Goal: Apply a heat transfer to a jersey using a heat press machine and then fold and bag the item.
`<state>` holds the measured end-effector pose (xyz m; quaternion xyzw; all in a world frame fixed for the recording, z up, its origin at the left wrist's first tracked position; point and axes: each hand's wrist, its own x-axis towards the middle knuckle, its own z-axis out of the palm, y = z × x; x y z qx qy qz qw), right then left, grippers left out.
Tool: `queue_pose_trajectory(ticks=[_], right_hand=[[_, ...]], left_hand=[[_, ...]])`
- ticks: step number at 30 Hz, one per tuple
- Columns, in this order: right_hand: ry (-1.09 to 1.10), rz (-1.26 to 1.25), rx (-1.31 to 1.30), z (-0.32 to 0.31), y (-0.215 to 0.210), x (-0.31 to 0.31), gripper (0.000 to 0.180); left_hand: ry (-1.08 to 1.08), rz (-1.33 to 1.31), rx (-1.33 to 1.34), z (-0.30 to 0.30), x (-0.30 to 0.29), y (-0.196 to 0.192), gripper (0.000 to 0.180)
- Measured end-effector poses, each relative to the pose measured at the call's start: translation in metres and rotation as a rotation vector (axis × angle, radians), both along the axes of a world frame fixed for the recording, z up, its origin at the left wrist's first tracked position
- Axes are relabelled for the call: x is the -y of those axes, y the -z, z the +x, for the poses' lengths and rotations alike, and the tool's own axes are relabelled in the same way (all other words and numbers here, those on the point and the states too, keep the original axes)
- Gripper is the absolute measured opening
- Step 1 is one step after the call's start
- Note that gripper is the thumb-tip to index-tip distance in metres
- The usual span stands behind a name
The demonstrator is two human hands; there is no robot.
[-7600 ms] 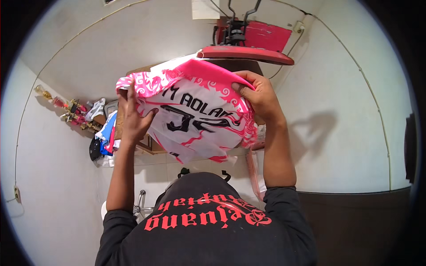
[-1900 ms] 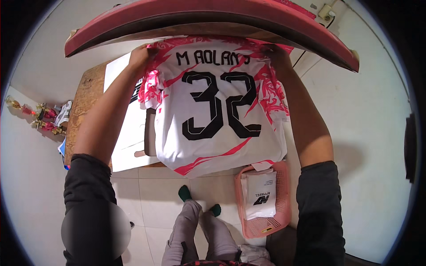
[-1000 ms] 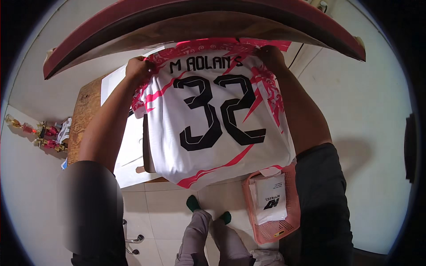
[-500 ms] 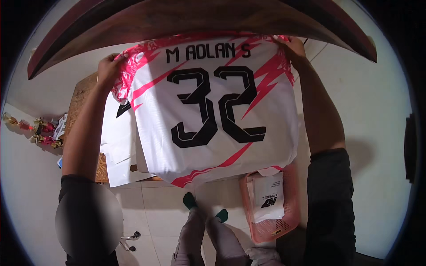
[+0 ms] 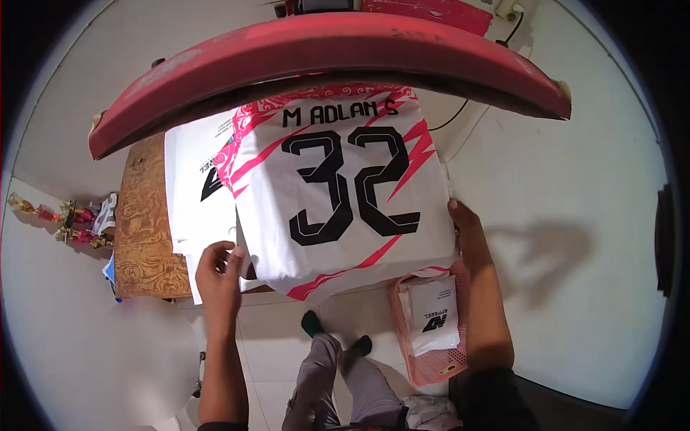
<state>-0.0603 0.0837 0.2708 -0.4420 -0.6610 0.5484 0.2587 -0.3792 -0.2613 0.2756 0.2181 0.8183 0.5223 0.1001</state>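
Observation:
A white and pink jersey (image 5: pixel 388 248) with black lettering and large black figures lies spread out, back side up, under a wide red slab (image 5: pixel 323 47). Its collar end runs in below the slab. My left hand (image 5: pixel 219 276) is by the jersey's lower left edge, fingers loosely bent and a little apart, with nothing visible in them. At the right edge of the jersey is my right hand (image 5: pixel 468 226), thumb against the cloth; its other fingers are mostly hidden. White printed packages (image 5: pixel 205 154) lie left of the jersey, partly covered by it.
A brown wooden tabletop (image 5: pixel 147 244) extends to the left. On the floor at front right stands a pink plastic basket (image 5: pixel 460 345) holding white packages (image 5: pixel 435 312). Trophies (image 5: pixel 72 223) stand by the left wall. A cable runs to a socket (image 5: pixel 510 11) at the back.
Both hands have let go of the jersey's shoulders and come down along its sides. The jersey lies flatter now. The slab appears lower and redder in view.

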Motion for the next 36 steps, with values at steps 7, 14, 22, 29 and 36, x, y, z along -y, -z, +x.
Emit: queue_pose_trajectory(ticks=[7, 14, 22, 29, 36], right_hand=[[0.071, -0.048, -0.069, 0.016, -0.011, 0.039, 0.052], [0.273, 0.060, -0.220, 0.017, -0.029, 0.054, 0.036], [0.126, -0.307, -0.588, 0.029, -0.040, 0.064, 0.039], [0.032, -0.328, -0.699, 0.027, -0.030, 0.056, 0.050], [0.227, -0.260, -0.548, 0.029, -0.023, 0.048, 0.035]], left_hand=[[0.014, -0.105, -0.391, 0.020, -0.019, 0.009, 0.021], [0.048, 0.355, 0.071, 0.026, -0.015, 0.004, 0.019], [0.092, 0.446, 0.771, -0.004, 0.013, -0.037, 0.033], [0.255, 0.560, 1.018, -0.005, 0.000, -0.049, 0.056], [-0.098, 0.259, 0.559, -0.034, 0.016, -0.028, 0.045]])
